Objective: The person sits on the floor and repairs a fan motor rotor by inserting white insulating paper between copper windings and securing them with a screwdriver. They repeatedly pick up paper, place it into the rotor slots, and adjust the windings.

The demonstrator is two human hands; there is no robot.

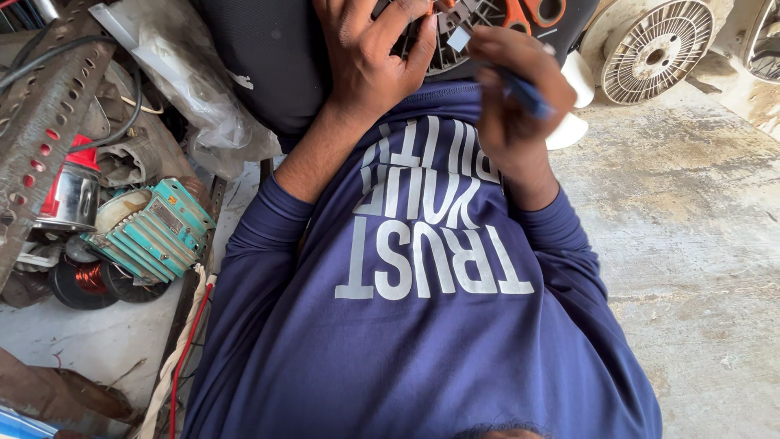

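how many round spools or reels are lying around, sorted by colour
white plastic reels: 2, counting one cut off by the frame edge
black spools with copper wire: 2
total: 4
The left hand and right hand touch none of these.

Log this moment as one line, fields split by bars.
left hand: grips round grey slotted metal part | right hand: holds blue-handled tool at it | orange-handled scissors behind

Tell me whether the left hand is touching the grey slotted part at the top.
Touching. The head view shows the left hand with its fingers curled onto the grey slotted part, with no gap between them. The right hand holds a blue-handled tool beside it.
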